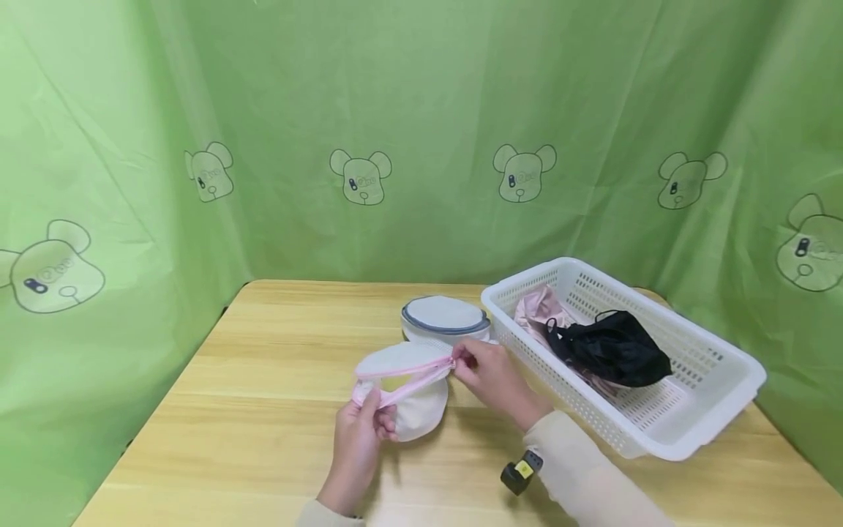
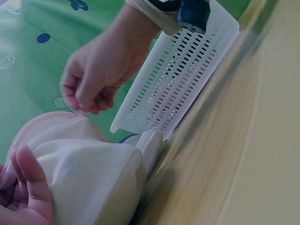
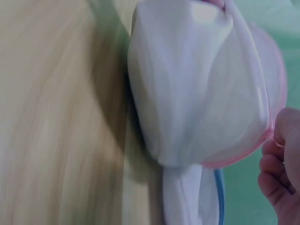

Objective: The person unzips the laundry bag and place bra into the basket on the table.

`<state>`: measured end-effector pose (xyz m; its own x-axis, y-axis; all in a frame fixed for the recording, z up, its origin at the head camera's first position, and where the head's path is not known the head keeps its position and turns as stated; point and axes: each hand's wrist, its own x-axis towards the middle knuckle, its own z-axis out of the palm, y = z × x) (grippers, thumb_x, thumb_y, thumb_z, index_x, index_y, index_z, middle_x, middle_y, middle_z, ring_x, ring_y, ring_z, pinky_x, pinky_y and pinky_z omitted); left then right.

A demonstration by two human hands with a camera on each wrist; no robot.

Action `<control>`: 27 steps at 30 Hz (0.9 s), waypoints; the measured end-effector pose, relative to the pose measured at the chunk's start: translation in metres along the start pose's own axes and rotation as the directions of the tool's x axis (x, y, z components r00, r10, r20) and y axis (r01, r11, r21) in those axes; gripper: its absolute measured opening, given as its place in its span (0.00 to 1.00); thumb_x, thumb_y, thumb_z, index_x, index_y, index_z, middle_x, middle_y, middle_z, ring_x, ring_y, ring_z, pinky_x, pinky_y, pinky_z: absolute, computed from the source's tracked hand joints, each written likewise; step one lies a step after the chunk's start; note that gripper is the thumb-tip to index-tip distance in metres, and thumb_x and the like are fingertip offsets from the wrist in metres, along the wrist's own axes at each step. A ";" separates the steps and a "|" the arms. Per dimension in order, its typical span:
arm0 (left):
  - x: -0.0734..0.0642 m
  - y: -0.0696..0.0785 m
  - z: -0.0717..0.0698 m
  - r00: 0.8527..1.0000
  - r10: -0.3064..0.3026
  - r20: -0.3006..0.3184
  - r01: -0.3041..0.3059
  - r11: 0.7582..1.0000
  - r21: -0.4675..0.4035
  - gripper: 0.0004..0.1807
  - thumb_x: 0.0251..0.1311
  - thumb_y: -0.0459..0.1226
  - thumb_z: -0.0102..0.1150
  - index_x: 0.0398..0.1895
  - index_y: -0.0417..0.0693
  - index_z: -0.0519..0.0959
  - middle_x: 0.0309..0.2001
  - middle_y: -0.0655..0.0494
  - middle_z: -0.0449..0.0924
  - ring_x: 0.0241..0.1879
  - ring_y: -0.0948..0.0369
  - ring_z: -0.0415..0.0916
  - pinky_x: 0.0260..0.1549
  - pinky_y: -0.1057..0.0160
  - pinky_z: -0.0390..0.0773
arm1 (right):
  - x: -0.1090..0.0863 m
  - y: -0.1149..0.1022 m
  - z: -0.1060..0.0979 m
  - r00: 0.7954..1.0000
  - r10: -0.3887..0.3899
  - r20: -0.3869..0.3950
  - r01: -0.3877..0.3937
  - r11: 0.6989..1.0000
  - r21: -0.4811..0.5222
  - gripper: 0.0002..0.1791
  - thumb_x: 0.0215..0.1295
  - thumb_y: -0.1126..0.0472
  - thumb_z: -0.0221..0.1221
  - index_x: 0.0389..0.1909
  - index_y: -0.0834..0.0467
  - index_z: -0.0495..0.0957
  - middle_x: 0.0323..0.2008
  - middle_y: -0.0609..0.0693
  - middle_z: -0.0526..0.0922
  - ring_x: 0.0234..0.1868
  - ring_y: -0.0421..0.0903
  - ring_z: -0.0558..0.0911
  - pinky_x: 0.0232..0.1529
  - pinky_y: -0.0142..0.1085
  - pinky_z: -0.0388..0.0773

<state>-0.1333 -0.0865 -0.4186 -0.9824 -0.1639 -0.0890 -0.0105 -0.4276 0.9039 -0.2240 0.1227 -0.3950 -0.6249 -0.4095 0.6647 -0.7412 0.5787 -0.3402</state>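
A white mesh laundry bag (image 1: 421, 413) with a pink zipper is held above the table in the head view, its mouth partly unzipped and something yellow showing inside. My left hand (image 1: 356, 435) grips the bag's near edge, thumb on the pink rim. At the zipper's far right end, my right hand (image 1: 494, 377) pinches the zipper pull between thumb and finger. The right wrist view shows those right fingertips (image 3: 279, 133) at the pink zipper. Behind the held bag lies a second round mesh bag (image 1: 446, 315) with a grey-blue zipper.
To the right stands a white perforated plastic basket (image 1: 691, 446). Inside it are a black garment (image 1: 612, 351) with thin straps and a shiny pink cloth (image 1: 540, 307). The wooden table (image 1: 263, 366) is bordered by a green curtain (image 1: 435, 88) at the back and sides.
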 end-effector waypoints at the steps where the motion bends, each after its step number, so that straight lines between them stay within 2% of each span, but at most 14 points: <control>1: 0.000 0.000 0.000 1.000 0.003 -0.012 -0.003 1.000 -0.003 0.14 0.73 0.36 0.46 0.33 0.33 0.74 0.23 0.53 0.75 0.18 0.66 0.70 0.17 0.71 0.77 | -0.001 0.004 0.000 1.000 0.024 -0.004 -0.024 1.000 -0.013 0.10 0.47 0.74 0.62 0.27 0.56 0.77 0.22 0.44 0.78 0.23 0.37 0.74 0.25 0.28 0.76; 4: 0.001 0.001 -0.001 0.998 0.020 -0.053 -0.021 1.000 -0.009 0.14 0.73 0.35 0.45 0.35 0.31 0.74 0.23 0.53 0.74 0.17 0.66 0.69 0.16 0.71 0.77 | -0.002 0.010 -0.001 0.997 0.079 0.009 -0.078 0.997 -0.016 0.10 0.47 0.74 0.62 0.28 0.57 0.77 0.22 0.44 0.78 0.24 0.38 0.74 0.25 0.30 0.76; 8: 0.002 0.002 -0.002 0.992 0.057 -0.112 -0.060 0.998 -0.022 0.15 0.74 0.35 0.44 0.41 0.28 0.73 0.23 0.53 0.72 0.18 0.66 0.68 0.16 0.71 0.75 | -0.003 0.016 0.000 0.996 0.093 0.016 -0.093 0.996 -0.001 0.10 0.47 0.75 0.61 0.28 0.58 0.77 0.22 0.44 0.77 0.23 0.38 0.73 0.24 0.29 0.75; 14: 0.002 0.004 -0.004 0.969 0.120 -0.218 -0.137 0.988 -0.066 0.17 0.75 0.36 0.41 0.47 0.26 0.71 0.21 0.55 0.69 0.19 0.66 0.67 0.17 0.74 0.72 | -0.006 0.023 0.002 0.989 0.142 0.031 -0.142 0.990 -0.008 0.10 0.48 0.75 0.62 0.27 0.57 0.77 0.21 0.44 0.77 0.22 0.37 0.72 0.23 0.29 0.74; 17: 0.002 0.004 -0.005 0.959 0.127 -0.253 -0.154 0.984 -0.090 0.19 0.76 0.37 0.40 0.50 0.25 0.69 0.21 0.56 0.68 0.19 0.67 0.66 0.17 0.74 0.72 | -0.007 0.026 0.004 0.985 0.166 0.038 -0.165 0.986 -0.011 0.10 0.47 0.75 0.63 0.27 0.58 0.77 0.20 0.44 0.77 0.22 0.37 0.72 0.23 0.29 0.73; 24: 0.004 0.005 -0.006 0.934 0.146 -0.325 -0.194 0.973 -0.121 0.18 0.76 0.39 0.40 0.45 0.29 0.71 0.20 0.58 0.68 0.17 0.68 0.64 0.15 0.74 0.69 | -0.004 0.025 0.005 0.991 0.135 0.024 -0.135 0.991 -0.017 0.10 0.48 0.74 0.62 0.27 0.56 0.77 0.20 0.42 0.76 0.21 0.36 0.71 0.22 0.29 0.73; 27: 0.003 0.006 -0.007 0.931 0.146 -0.334 -0.201 0.970 -0.138 0.17 0.76 0.39 0.38 0.43 0.30 0.71 0.17 0.59 0.65 0.14 0.68 0.61 0.12 0.74 0.64 | -0.002 0.024 0.006 0.992 0.122 0.031 -0.121 0.992 -0.042 0.10 0.48 0.73 0.63 0.27 0.56 0.77 0.20 0.41 0.75 0.21 0.35 0.71 0.22 0.29 0.73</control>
<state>-0.1356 -0.0953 -0.4167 -0.8540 -0.5123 -0.0910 0.2134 -0.5044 0.8367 -0.2419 0.1332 -0.4089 -0.7180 -0.3572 0.5974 -0.6492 0.6531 -0.3897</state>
